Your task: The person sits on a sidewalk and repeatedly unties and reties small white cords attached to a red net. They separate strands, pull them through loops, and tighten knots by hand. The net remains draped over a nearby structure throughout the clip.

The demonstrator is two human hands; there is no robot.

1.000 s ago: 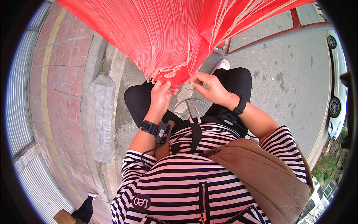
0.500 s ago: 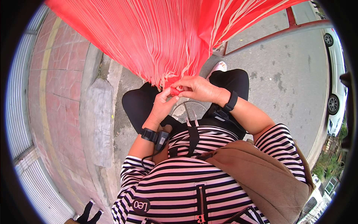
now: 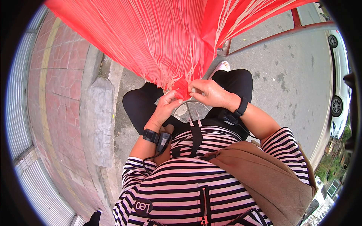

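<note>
A wide red fabric sheet [image 3: 162,34], lined with many pale thin cords [image 3: 226,19], spreads from the top of the picture and narrows to a bunched corner between my hands. My left hand [image 3: 164,107] pinches that crumpled corner from below left, its fingertips partly hidden in the folds. At the corner's right side, my right hand [image 3: 211,92] has thumb and forefinger closed on the red fabric, near a small pale bit too small to name. Black-trousered knees sit either side, with a round wire frame [image 3: 188,106] under my hands.
A red metal bar [image 3: 296,19] crosses the upper right over grey pavement. A white car [image 3: 341,88] stands at the far right. Left are a kerb [image 3: 100,124], pink paving [image 3: 62,94] and corrugated shutters [image 3: 22,83]. A person's dark clothing [image 3: 94,218] shows at bottom left.
The bunched corner and my left hand have come down toward my body. My right hand met the left, then shifted slightly right. The person at bottom left has moved mostly out of view.
</note>
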